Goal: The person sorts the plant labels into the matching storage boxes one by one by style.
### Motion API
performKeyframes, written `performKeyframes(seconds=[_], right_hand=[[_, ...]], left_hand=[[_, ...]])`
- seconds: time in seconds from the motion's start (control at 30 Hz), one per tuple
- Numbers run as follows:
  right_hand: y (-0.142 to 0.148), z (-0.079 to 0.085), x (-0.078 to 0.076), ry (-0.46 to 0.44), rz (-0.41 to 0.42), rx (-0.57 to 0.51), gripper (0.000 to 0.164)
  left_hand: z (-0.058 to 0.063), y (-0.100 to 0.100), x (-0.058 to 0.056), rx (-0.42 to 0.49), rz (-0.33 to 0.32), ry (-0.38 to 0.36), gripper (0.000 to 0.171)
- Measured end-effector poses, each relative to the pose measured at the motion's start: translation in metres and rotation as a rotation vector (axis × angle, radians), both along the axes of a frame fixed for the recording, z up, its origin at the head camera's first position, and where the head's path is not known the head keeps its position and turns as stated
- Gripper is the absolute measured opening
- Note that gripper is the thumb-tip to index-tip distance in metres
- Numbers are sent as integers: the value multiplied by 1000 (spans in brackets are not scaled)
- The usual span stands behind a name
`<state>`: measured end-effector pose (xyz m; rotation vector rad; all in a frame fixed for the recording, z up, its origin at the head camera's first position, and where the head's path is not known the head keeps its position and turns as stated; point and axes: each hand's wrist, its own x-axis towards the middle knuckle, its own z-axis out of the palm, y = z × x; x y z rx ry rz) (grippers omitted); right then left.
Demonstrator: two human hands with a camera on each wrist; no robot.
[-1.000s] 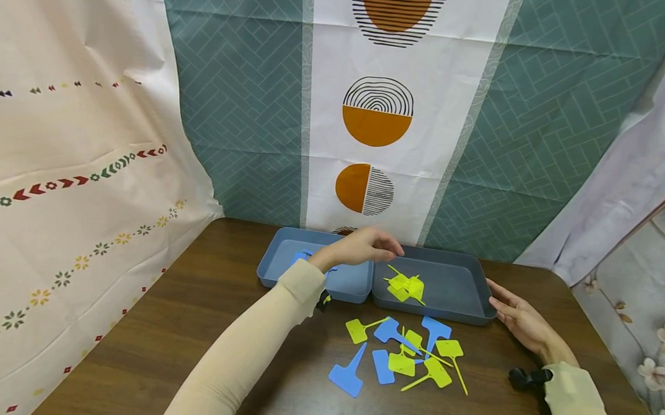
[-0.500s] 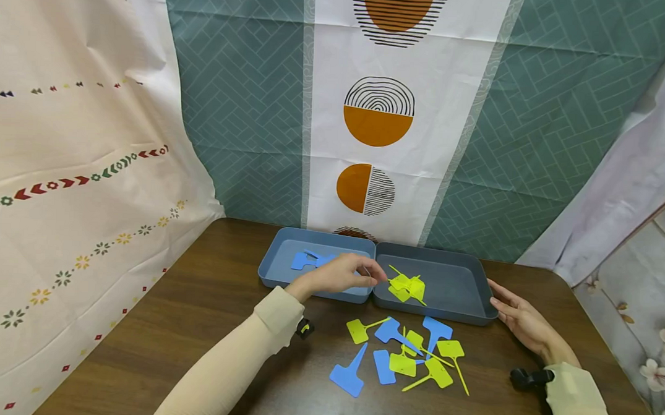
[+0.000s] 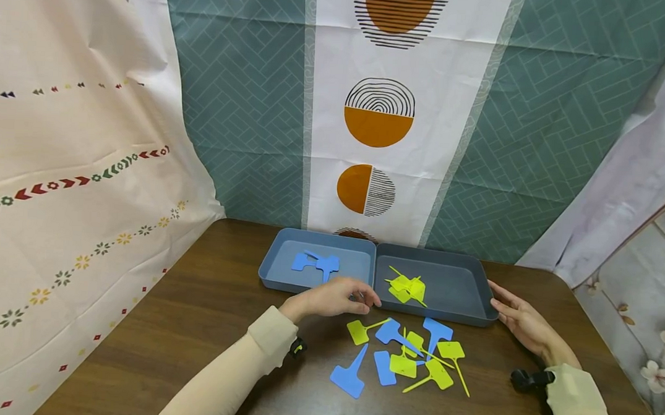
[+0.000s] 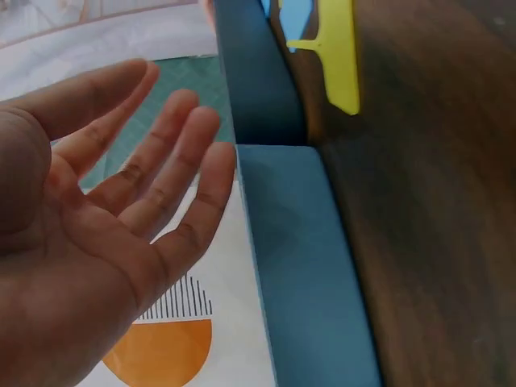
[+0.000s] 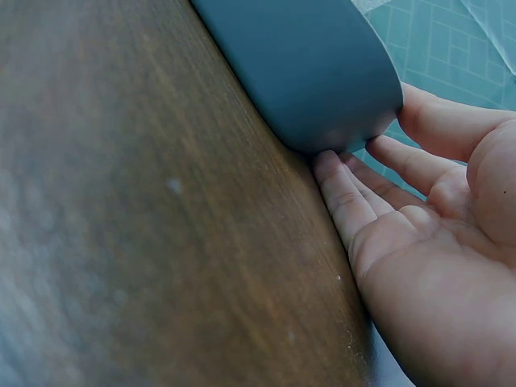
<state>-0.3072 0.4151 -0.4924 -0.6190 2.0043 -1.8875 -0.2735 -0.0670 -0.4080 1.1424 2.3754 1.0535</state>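
My left hand hovers over the front edge of the blue-grey tray, its fingers loosely bent. Nothing lies between the fingers in the left wrist view. Several blue T-shaped plant labels lie in that tray. My right hand rests at the right end of the dark grey tray; in the right wrist view its fingertips touch the tray's outer corner. Yellow plant labels sit in a pile at the left of the dark tray.
In front of the trays, several loose labels lie partly overlapping on the brown wooden table: a blue label nearest the front, a yellow label nearest my left hand. A patterned cloth hangs behind the trays.
My left hand has moved from above the trays' meeting edge down toward the front, uncovering the blue labels in the left tray. My right hand stays at the dark tray.
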Motion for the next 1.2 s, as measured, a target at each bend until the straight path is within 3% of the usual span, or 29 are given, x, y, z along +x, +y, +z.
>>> performKeyframes(seconds=[0.17, 0.43, 0.77, 0.97, 1.2], right_hand=[[-2, 2, 1, -11, -22, 35, 63], [-3, 2, 3, -20, -27, 46, 63], [-3, 3, 2, -27, -17, 45, 63], [-4, 3, 2, -32, -22, 46, 64], [-3, 2, 3, -24, -16, 31, 63]], left_hand=[[-10, -3, 4, -40, -11, 1, 29], [-15, -5, 8, -73, -28, -10, 33], [-23, -1, 11, -235, -21, 57, 40], [-27, 1, 17, -330, 25, 108, 41], [-30, 4, 21, -371, 56, 164, 42]])
